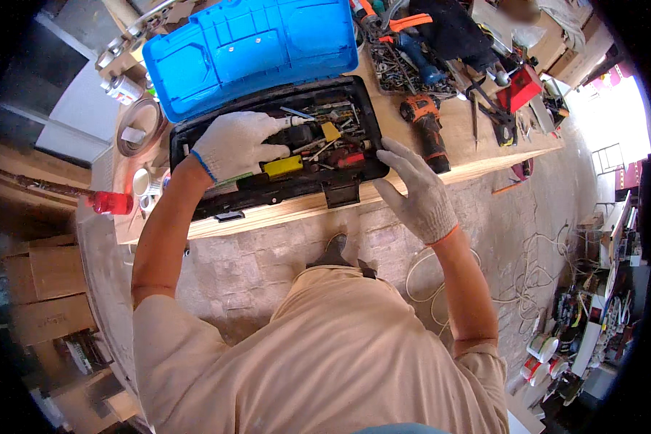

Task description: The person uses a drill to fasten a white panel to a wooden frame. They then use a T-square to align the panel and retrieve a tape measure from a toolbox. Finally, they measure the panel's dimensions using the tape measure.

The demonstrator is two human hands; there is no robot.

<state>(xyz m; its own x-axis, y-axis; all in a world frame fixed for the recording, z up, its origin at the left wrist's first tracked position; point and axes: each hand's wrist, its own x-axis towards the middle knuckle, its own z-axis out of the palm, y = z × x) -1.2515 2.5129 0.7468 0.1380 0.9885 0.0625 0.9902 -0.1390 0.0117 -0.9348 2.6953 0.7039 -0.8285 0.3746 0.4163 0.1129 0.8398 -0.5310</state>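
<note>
A black toolbox (267, 193) with its blue lid (249, 54) swung back stands on the wooden workbench. My left hand (239, 147), in a white knit glove, reaches over the box's left half, thumb and forefinger apart above the tools. At its fingertips is a small whitish piece I cannot make out. A yellow tool (283, 166) lies below the thumb, and a red-handled tool (351, 159) farther right among several mixed hand tools. My right hand (419, 194), also gloved, rests its fingertips at the box's right front corner, fingers apart. The palm side of my left hand is hidden.
An orange and black cordless drill (425, 130) lies right of the box. Behind it is a tray of loose hardware (398, 72). A red bottle (111, 202) and a tape roll (139, 129) are at the left. A pale cable (532, 267) lies on the floor.
</note>
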